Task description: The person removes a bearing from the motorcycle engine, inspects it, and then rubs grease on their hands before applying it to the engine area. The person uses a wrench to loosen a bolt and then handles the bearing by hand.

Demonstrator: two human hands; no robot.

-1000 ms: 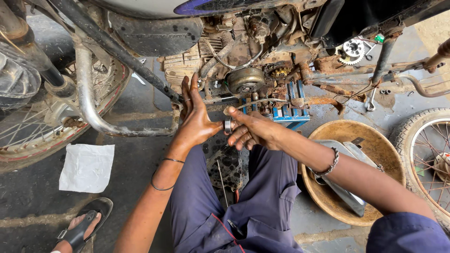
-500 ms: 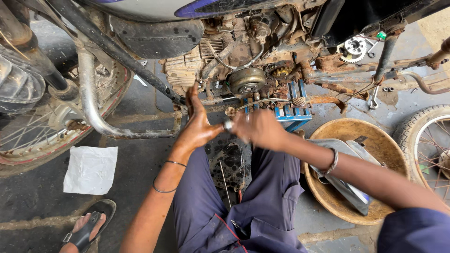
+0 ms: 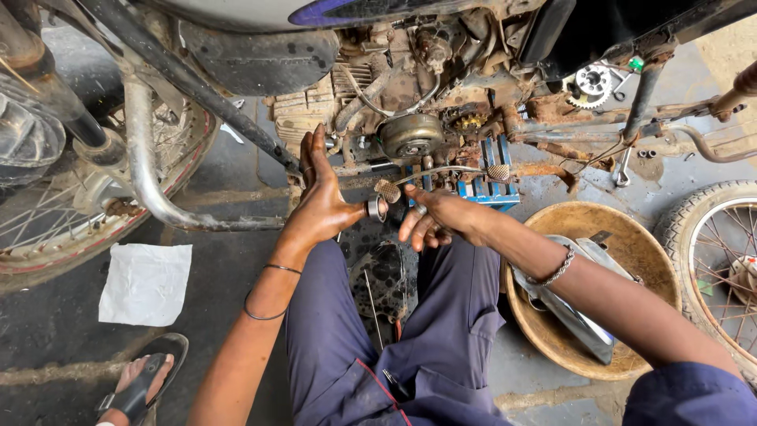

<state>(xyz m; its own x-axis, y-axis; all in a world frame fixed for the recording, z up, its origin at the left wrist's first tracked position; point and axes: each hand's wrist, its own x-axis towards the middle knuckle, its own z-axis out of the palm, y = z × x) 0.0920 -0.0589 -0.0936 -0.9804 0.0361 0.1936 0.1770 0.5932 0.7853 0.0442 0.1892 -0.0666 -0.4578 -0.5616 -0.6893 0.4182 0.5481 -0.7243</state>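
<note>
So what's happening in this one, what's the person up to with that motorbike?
A person sits on the ground beside a stripped motorcycle engine. The left hand is spread open near the frame, with a small metal ring at its thumb. The right hand hovers just beside it, fingers loosely curled, below a round engine cover. A blue crate sits under the engine, and a shallow brown basin holding a metal part lies to the right.

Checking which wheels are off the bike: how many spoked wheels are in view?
2. One spoked wheel at the left, behind the chrome guard bar; another at the right edge, beside the round basin. Both are cropped; others may be hidden.
</note>
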